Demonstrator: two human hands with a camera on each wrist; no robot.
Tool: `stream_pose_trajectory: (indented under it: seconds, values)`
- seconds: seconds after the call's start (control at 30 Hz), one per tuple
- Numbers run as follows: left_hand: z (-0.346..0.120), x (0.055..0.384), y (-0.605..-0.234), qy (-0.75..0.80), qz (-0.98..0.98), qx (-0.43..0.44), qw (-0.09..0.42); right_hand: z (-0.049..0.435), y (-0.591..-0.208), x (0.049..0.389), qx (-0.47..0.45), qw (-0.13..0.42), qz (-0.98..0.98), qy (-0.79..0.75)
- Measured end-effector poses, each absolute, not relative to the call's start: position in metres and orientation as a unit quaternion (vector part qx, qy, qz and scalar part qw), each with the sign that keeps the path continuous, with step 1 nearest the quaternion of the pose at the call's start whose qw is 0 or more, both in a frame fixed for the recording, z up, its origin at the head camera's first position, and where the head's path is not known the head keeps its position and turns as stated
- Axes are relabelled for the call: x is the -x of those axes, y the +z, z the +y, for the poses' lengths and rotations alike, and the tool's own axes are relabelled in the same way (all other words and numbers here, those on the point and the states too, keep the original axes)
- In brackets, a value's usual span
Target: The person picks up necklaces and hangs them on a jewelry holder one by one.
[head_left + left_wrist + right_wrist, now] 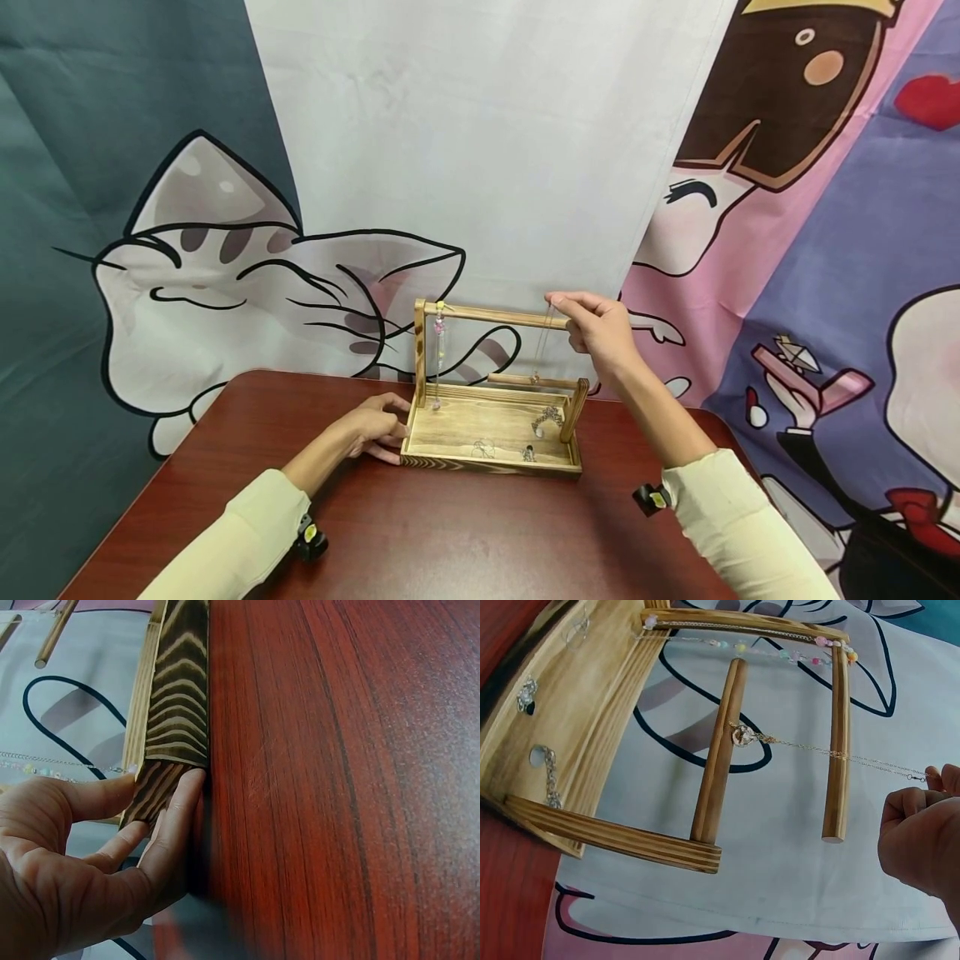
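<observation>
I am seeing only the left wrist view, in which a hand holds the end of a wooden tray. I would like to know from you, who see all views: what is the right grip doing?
Observer: The right grip pinches a thin chain, held up between thumb and finger.
Operator: Thank you, this I do not see. Is something attached at the lower end of it?
Observer: Yes, a small round pendant. It is beside the lower rod; I cannot tell if they touch.
Operator: And does the wooden tray contain anything? I see only its outside.
Observer: Yes, several pieces of jewellery lie on its floor, among them a silvery chain with a pale disc.
</observation>
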State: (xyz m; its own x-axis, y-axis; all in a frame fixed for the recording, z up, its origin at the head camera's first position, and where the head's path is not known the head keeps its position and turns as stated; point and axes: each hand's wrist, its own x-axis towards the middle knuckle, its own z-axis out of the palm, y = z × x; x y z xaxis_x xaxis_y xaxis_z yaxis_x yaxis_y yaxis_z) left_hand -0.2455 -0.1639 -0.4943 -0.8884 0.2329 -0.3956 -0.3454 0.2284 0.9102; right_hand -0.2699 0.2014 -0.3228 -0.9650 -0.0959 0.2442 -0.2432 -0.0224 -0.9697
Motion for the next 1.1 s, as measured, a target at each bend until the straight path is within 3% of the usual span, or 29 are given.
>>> stream_pose_trajectory:
  seconds: [1.1]
  values:
    - [-0.163, 0.243, -0.494, 0.618, 0.752, 0.036, 0.225, 0.229, -0.348, 0.274, -0.068, 0.081, -0.694, 0.712]
